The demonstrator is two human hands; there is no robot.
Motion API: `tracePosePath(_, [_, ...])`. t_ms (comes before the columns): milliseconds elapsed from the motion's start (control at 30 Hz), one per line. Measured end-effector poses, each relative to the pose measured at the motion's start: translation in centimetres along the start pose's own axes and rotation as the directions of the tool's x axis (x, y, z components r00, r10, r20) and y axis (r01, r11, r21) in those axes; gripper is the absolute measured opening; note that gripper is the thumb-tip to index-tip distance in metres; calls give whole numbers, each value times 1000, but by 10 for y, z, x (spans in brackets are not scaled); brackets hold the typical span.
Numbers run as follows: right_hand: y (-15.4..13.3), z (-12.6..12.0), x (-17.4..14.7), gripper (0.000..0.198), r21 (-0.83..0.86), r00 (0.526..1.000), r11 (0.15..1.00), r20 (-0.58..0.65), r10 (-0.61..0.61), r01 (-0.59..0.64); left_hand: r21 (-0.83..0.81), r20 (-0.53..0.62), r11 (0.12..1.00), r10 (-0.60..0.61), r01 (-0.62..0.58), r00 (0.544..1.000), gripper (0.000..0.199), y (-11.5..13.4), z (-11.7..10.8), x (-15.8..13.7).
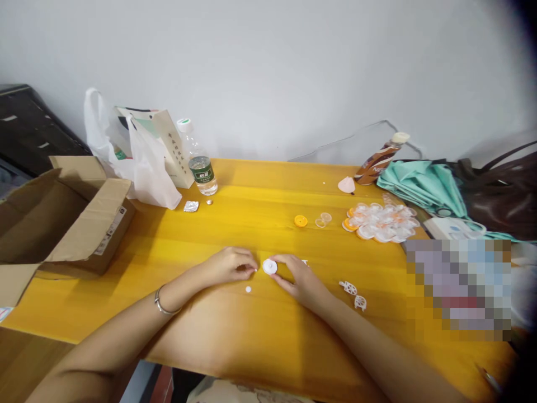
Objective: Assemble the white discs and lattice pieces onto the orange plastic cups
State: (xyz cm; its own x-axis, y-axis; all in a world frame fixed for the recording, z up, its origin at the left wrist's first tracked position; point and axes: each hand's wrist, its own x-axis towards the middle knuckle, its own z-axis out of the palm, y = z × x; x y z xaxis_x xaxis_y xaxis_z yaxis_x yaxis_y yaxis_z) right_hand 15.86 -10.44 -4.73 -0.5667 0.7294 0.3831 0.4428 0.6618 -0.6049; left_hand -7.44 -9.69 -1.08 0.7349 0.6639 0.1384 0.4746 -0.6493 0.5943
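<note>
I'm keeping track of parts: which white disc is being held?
The larger white disc, held in the right hand between thumb and fingers; the smaller white disc lies loose on the table.

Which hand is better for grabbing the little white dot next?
Probably the left hand: it's closer to the dot, while the right hand is holding the white disc. I can't tell whether the left fingers pinch something tiny.
</note>
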Motion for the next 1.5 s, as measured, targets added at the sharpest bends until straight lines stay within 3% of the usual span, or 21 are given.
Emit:
tracePosePath(167, [0,0,1,30,14,1000,1000,29,5,-5,68,-206,995,81,-68,975,16,4,13,10])
tracePosePath(267, [-1,-1,1,30,16,999,1000,42,19,-20,176,-252,976,168,-125,953,16,4,17,14])
tracePosePath(433, [-1,-3,1,29,21,998,999,58,28,-29,330,-203,928,251,-175,946,16,1,21,13])
tracePosePath(633, [0,-1,0,30,23,998,999,66,26,-27,386,-144,910,222,-152,964,17,1,19,11])
tracePosePath(867, [-1,-1,2,29,31,999,999,50,7,-9,529,4,824,235,-202,972,19,8,11,8])
tracePosePath(1100, [0,0,1,30,24,1000,1000,24,-7,6,616,53,756,238,-219,970,18,11,14,9])
tracePosePath(1500, [0,2,5,22,18,991,991,-6,-134,134,535,33,829,169,-160,985,17,12,9,10])
